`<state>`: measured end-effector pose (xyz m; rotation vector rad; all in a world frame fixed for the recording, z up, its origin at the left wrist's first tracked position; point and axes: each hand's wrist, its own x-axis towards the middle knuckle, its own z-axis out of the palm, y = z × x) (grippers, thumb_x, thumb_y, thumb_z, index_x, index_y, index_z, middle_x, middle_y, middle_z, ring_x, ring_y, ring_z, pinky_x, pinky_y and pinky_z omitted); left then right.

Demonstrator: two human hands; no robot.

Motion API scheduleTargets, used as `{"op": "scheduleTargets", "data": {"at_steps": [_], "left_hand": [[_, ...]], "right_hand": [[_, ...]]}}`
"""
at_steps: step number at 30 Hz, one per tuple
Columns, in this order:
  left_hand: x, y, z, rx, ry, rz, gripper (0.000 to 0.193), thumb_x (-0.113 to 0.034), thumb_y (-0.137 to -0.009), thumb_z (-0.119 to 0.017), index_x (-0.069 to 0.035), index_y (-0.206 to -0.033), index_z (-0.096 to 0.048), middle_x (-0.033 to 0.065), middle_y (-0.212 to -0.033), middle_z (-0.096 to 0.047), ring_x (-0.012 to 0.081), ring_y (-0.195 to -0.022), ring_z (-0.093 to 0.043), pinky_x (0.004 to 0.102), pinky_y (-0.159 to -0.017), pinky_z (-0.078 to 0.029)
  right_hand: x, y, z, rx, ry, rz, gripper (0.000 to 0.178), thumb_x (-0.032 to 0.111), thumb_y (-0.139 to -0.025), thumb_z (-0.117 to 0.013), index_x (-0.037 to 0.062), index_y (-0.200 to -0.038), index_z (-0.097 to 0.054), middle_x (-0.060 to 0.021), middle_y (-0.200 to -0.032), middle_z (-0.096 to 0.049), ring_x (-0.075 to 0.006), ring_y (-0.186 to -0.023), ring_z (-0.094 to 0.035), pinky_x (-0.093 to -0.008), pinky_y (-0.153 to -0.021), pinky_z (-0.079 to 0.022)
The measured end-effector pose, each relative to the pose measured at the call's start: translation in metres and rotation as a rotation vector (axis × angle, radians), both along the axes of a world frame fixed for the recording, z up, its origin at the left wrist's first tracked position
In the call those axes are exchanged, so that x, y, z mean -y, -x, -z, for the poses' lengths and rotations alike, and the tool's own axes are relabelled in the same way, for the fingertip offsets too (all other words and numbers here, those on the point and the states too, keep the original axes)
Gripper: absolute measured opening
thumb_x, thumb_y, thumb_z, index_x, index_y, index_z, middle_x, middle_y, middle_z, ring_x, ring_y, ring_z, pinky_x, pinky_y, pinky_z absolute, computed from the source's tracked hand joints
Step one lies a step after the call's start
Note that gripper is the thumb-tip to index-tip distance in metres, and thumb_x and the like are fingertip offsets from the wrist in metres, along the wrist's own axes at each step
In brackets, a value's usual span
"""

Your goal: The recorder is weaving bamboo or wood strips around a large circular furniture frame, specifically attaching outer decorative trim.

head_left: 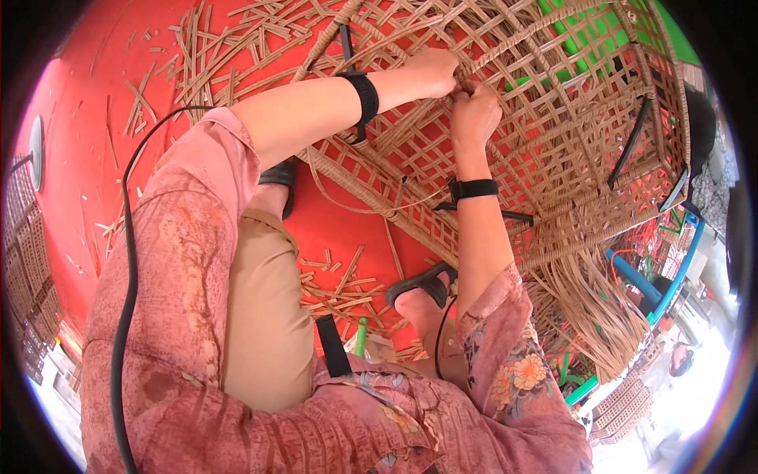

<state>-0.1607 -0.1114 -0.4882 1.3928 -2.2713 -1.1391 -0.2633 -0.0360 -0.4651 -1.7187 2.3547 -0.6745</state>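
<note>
A large openwork wicker piece (545, 150), woven from tan strands over a frame, leans in front of me. My left hand (434, 73) reaches across from the left, its fingers curled closed at a rib of the weave. Right beside it, my right hand (476, 114) pinches at the same spot with thumb and fingers together. Between the fingertips is a wicker strand (460, 85), mostly covered by the hands. One loose strand (379, 210) loops below, along the wrapped edge of the piece.
Cut wicker bits (229, 47) lie scattered over the red floor (87, 158). A bundle of long strands (592, 316) hangs at the right, near a blue tube frame (675, 272). Something green (584, 35) shows behind the weave. A black cable (129, 237) runs along my left arm.
</note>
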Motion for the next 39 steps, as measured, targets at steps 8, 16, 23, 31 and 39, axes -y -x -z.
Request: {"op": "scheduleTargets", "data": {"at_steps": [8,16,23,31,39], "left_hand": [[0.007,0.015,-0.004,0.102,-0.003,0.145,0.031,-0.022,-0.077,-0.065,-0.001,-0.099,-0.061,0.0203,-0.093,-0.063,0.0367,-0.090,-0.061,0.0444,-0.073,-0.048],[0.019,0.019,-0.001,0.051,0.049,0.227,0.032,-0.024,-0.076,-0.067,-0.003,-0.100,-0.062,0.0174,-0.093,-0.063,0.0363,-0.090,-0.061,0.0443,-0.075,-0.047],[0.024,0.018,-0.018,0.040,0.032,0.370,0.019,-0.011,-0.080,-0.059,0.001,-0.094,-0.063,0.0195,-0.086,-0.063,0.0334,-0.086,-0.061,0.0395,-0.074,-0.046],[0.028,0.001,-0.015,-0.235,-0.321,0.227,0.039,-0.003,-0.081,-0.051,0.003,-0.119,-0.049,0.0147,-0.098,-0.063,0.0256,-0.084,-0.062,0.0349,-0.074,-0.048],[0.013,-0.014,-0.018,-0.063,-0.253,0.243,0.044,0.001,-0.079,-0.048,0.001,-0.122,-0.047,0.0150,-0.095,-0.063,0.0262,-0.087,-0.063,0.0353,-0.073,-0.049]], "right_hand": [[-0.005,-0.014,-0.006,0.022,-0.073,0.125,0.041,0.012,-0.075,-0.060,-0.0031,-0.113,-0.055,-0.0231,-0.086,-0.065,-0.0376,-0.081,-0.063,-0.0443,-0.072,-0.048],[0.004,-0.006,-0.002,0.187,-0.047,0.157,0.064,0.013,-0.073,-0.061,-0.0109,-0.127,-0.037,-0.0297,-0.102,-0.060,-0.0355,-0.095,-0.062,-0.0411,-0.081,-0.047],[0.004,0.011,0.018,0.872,-0.007,0.048,0.084,-0.003,-0.072,-0.054,-0.0044,-0.141,-0.006,-0.0183,-0.103,-0.058,-0.0195,-0.090,-0.058,-0.0283,-0.076,-0.046],[0.002,0.019,0.028,1.038,0.005,0.044,0.089,-0.007,-0.073,-0.048,0.0070,-0.145,0.002,-0.0136,-0.107,-0.049,-0.0139,-0.083,-0.049,-0.0223,-0.068,-0.043],[0.000,0.008,0.009,1.082,-0.011,0.057,0.080,-0.009,-0.079,-0.042,0.0040,-0.145,0.001,-0.0109,-0.101,-0.050,-0.0118,-0.073,-0.048,-0.0221,-0.063,-0.043]]}}
